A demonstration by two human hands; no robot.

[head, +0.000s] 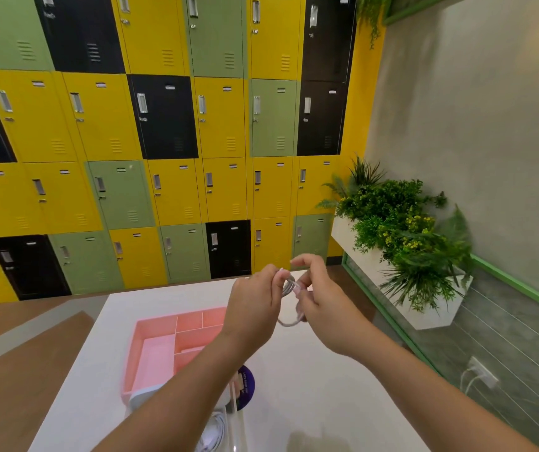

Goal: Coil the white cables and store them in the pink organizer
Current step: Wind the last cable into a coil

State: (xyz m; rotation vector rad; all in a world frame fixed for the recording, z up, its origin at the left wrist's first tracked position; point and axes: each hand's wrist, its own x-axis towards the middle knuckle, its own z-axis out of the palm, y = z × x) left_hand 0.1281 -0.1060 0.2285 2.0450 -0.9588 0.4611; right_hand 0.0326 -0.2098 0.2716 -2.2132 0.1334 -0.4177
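Two hands are raised close together over the white bench (310, 402), both clamped on one thin white cable (289, 284) wound into a small coil; the left hand (255, 300) pinches the coil from its nine o'clock side with curled fingers; the right hand (323, 303) pinches it from three o'clock, forefinger hooked above; the coil sits between the two sets of fingertips, off the bench, and a loose loop of it hangs at six o'clock below them; the pink plastic organizer (131, 363) lies on the bench at about eight o'clock from the hands, partly behind the left forearm; a round purple object (248, 381) lies near its right corner; another coiled white cord (217, 430) rests at the frame's six o'clock edge; yellow, green and black metal lockers (164, 125) fill twelve o'clock; a white planter (431, 316) of green foliage stands at three o'clock.
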